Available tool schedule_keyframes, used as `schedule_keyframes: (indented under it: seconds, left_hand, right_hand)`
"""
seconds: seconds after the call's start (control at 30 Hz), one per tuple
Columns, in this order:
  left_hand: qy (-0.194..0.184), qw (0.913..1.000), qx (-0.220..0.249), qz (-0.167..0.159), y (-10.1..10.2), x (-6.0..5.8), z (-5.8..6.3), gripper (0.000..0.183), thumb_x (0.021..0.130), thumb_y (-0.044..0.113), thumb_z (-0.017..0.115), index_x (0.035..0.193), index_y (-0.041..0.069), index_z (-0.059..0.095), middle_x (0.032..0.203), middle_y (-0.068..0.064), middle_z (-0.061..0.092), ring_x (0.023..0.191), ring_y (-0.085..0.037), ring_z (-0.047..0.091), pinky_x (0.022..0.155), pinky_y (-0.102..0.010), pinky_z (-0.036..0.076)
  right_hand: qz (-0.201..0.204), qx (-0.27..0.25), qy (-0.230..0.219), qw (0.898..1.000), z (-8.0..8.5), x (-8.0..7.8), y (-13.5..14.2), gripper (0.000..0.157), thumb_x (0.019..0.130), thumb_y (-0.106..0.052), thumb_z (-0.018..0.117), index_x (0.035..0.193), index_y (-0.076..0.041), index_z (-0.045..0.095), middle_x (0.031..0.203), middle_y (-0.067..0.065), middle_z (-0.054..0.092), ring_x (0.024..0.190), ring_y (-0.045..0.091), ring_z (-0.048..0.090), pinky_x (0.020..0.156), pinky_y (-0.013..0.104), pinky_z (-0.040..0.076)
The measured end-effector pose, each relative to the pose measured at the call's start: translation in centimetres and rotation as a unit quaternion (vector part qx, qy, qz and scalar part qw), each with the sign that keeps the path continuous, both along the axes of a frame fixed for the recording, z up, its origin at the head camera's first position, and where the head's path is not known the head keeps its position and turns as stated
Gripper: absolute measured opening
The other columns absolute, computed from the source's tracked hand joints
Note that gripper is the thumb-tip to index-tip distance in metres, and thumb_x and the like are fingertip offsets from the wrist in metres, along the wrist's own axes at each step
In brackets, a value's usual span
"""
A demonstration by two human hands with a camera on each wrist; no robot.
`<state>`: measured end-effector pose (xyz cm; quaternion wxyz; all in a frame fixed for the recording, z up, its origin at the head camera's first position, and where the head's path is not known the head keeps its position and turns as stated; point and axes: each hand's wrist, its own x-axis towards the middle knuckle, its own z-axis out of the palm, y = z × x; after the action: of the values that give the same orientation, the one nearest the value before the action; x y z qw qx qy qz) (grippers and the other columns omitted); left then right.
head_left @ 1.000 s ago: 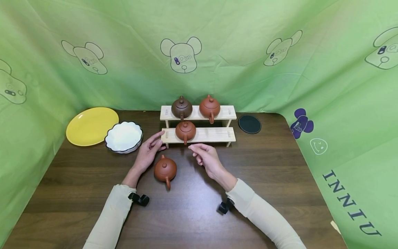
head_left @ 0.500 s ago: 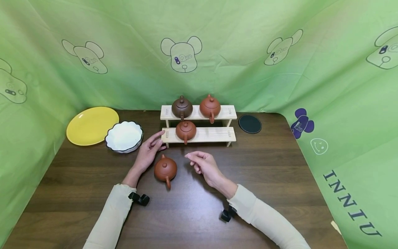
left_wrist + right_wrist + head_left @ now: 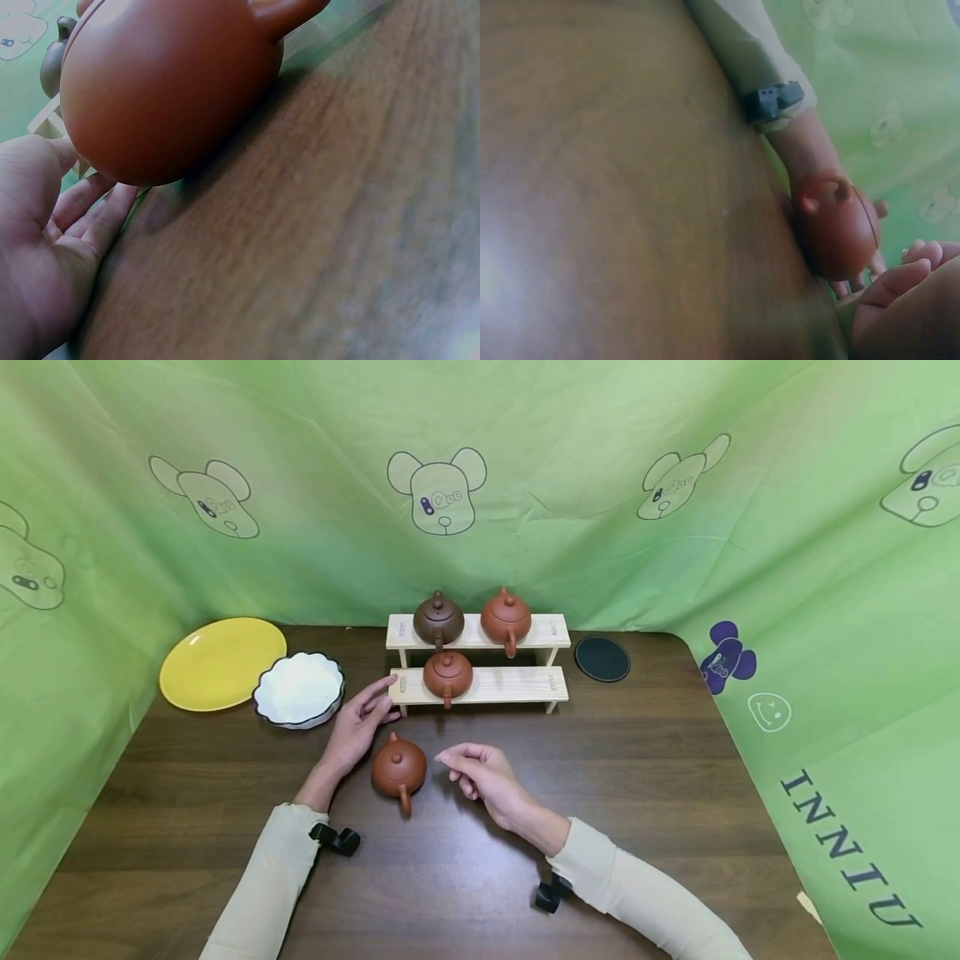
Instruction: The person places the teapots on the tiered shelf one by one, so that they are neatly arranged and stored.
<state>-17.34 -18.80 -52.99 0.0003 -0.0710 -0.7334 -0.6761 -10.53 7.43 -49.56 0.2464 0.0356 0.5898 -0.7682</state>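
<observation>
A reddish-brown clay teapot sits on the table between my hands, its handle towards me. In the left wrist view the teapot looms close in front of the hand. My left hand touches the left end of the lower wooden shelf with nearly straight fingers. Just right of the table teapot is my right hand, apart from it, with curled fingers, thumb and index tips together and nothing visible between them. On the lower shelf stands another red teapot.
The upper shelf bears a dark brown teapot and a red teapot. A black round coaster lies to their right. At the left are a yellow plate and a white scalloped bowl. Green cloth hangs behind.
My right hand has moved from the front of the lower shelf back towards me and slightly left, closer to the table teapot. The left hand and the teapots have stayed put.
</observation>
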Motion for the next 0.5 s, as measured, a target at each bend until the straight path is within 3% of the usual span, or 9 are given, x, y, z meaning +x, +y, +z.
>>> schedule_keyframes:
  seconds: [0.5]
  left_hand:
    - [0.001,1.0000,-0.002,-0.001,0.0,0.0,-0.2,0.046,0.118,0.013,0.056,0.163,0.003,0.054,0.164,-0.018,0.056,0.108,0.000,0.075,0.100,-0.023,0.065]
  right_hand:
    - [0.046,0.012,-0.005,0.999,-0.7,1.3,-1.0,0.005,0.104,-0.013,0.077,0.102,-0.009,0.081,0.075,-0.006,0.066,0.055,0.002,0.047,0.047,0.012,0.036]
